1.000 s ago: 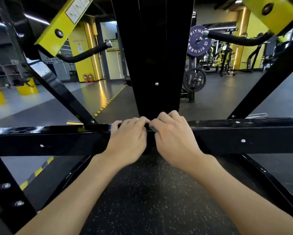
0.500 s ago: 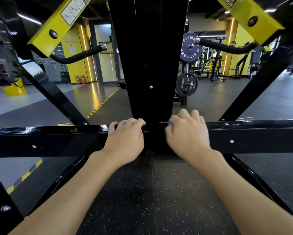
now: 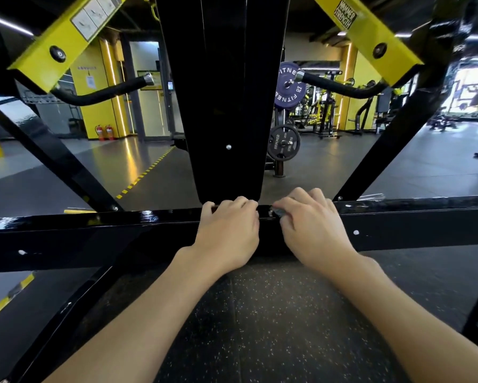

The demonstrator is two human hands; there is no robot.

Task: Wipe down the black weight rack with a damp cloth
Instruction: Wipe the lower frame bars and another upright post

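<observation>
Farthest to the left of the fingers, a yellow arm (image 3: 66, 37) slants up and away, with a black padded handle (image 3: 102, 92) jutting out beneath it. The black weight rack (image 3: 226, 106) fills the middle of the view: its wide upright rises directly beyond the fingertips, and its crossbar (image 3: 94, 230) runs level beneath both sets of knuckles from edge to edge. The left hand (image 3: 226, 230) lies on that crossbar at the foot of the upright, its fingers (image 3: 232, 204) curled over the bar's far top edge and gripping it. Just right of them, nearly touching, the right hand (image 3: 312, 228) rests on the same bar, its fingers bent and pinching a small dark grey wad, apparently the cloth (image 3: 278, 212), against the bar's top; most of the wad is hidden under the hand. Beyond the right fingers stand a purple weight plate (image 3: 287, 87) and a black weight plate (image 3: 283, 143). Further right, a second yellow arm (image 3: 370, 37) angles upward. Speckled floor matting (image 3: 260, 327) lies below the wrists.
</observation>
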